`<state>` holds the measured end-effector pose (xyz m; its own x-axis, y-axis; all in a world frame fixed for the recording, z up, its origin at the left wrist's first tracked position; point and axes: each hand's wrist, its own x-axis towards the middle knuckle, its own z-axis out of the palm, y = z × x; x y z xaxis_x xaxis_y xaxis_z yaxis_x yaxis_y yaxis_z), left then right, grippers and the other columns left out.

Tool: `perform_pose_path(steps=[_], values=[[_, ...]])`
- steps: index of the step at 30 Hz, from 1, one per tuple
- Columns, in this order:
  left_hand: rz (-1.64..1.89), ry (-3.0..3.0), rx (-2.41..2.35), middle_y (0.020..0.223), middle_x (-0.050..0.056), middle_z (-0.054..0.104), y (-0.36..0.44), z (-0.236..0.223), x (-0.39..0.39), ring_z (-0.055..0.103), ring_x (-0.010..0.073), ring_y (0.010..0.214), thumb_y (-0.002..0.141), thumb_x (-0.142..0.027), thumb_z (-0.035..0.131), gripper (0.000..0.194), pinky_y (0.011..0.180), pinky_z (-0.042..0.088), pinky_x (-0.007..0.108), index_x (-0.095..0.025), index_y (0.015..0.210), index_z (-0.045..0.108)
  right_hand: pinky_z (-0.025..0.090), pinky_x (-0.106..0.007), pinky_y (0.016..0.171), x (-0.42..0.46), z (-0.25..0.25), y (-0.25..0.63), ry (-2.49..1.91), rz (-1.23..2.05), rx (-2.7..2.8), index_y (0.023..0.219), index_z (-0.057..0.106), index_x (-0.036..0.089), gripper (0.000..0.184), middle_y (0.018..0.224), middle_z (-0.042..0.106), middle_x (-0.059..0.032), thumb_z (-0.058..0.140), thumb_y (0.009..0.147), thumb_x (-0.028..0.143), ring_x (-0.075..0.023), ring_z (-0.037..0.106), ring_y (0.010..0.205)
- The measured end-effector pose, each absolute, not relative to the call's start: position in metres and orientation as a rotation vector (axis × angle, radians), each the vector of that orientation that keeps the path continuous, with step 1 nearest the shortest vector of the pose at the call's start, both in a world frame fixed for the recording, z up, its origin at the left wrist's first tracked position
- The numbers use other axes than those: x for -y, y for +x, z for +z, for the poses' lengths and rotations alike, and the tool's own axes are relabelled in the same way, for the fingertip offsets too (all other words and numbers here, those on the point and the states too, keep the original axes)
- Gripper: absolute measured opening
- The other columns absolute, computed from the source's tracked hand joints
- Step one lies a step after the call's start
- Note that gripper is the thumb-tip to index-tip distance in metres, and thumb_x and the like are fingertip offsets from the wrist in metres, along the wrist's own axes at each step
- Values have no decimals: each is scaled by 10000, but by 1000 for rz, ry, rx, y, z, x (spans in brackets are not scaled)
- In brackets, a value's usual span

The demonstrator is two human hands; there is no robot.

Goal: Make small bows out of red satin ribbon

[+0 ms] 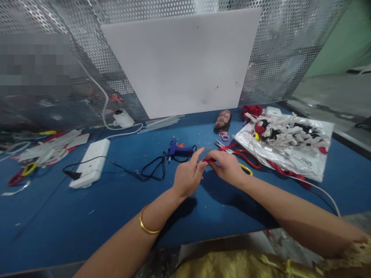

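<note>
Both hands meet over the blue table, pinching a narrow red ribbon (209,160) between them. My left hand (188,173), with a gold bangle on its wrist, presses thumb and fingers on the ribbon's left part. My right hand (227,166) is closed on the same ribbon from the right. Part of the ribbon is hidden by the fingers, and a red strip extends behind the right hand. Just beyond the left hand lies a blue glue gun (178,150) with a black cord. Scissors (246,157) with red handles rest behind the right hand, near a yellow handle loop (246,169).
A white power strip (94,160) sits on the left, its cables crossing the table (130,227). Scraps and scissors (29,168) lie at far left. Clear glue sticks (160,124), a checked pouch (222,120) and hair ties (224,136) are farther back. A plastic bag (307,165) bears ribbon scraps.
</note>
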<state>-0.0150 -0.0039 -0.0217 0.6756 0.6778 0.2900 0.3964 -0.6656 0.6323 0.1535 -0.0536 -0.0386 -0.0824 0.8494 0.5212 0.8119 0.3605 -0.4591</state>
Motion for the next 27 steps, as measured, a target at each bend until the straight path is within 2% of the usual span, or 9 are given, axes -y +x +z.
perform_pose_path(steps=[6, 9, 13, 17, 21, 25, 27], values=[[707, 2252, -879, 539, 0, 645, -14, -22, 5, 681, 198, 648, 954, -491, 260, 547, 656, 458, 271, -176, 1378, 400, 323, -294, 653, 56, -34, 151, -1433, -191, 2099, 837, 538, 170, 128, 787, 609, -67, 419, 858, 127, -184, 516, 719], [631, 2063, -769, 531, -9, 649, -14, -20, 5, 690, 193, 659, 955, -507, 243, 577, 730, 469, 292, -177, 1422, 324, 322, -306, 664, 56, -34, 150, -1393, -292, 2124, 873, 542, 156, 159, 815, 618, -83, 385, 884, 134, -189, 509, 720], [568, 2003, -694, 538, -20, 649, -15, -19, 4, 681, 186, 589, 950, -524, 240, 604, 703, 476, 291, -195, 1457, 243, 320, -303, 660, 54, -35, 154, -1357, -350, 2158, 909, 540, 152, 167, 823, 620, -72, 382, 878, 107, -189, 512, 729], [674, 2040, -802, 500, -35, 611, -15, -20, 4, 664, 172, 537, 948, -504, 289, 563, 658, 484, 267, -200, 1420, 335, 307, -307, 655, 52, -34, 159, -1375, -434, 2256, 854, 537, 155, 166, 749, 595, -58, 387, 863, 85, -193, 508, 699], [832, 2111, -947, 561, -19, 654, -12, -24, 2, 659, 154, 538, 925, -424, 422, 435, 617, 476, 231, -211, 1295, 503, 319, -289, 670, 52, -33, 159, -1438, -306, 2087, 893, 523, 171, 148, 809, 637, -40, 427, 851, 67, -172, 548, 732], [831, 2334, -971, 555, -18, 661, -11, -30, 0, 654, 153, 556, 910, -284, 445, 397, 591, 460, 223, -209, 1294, 514, 334, -293, 670, 53, -34, 156, -1420, -198, 2091, 897, 530, 170, 164, 827, 652, -44, 458, 811, 50, -173, 566, 732], [868, 2430, -987, 641, 5, 699, -11, -32, 1, 652, 151, 563, 890, -262, 469, 410, 575, 451, 221, -204, 1293, 518, 349, -293, 664, 52, -34, 155, -1467, -58, 2005, 887, 538, 172, 154, 802, 649, -41, 480, 795, 63, -172, 570, 722]])
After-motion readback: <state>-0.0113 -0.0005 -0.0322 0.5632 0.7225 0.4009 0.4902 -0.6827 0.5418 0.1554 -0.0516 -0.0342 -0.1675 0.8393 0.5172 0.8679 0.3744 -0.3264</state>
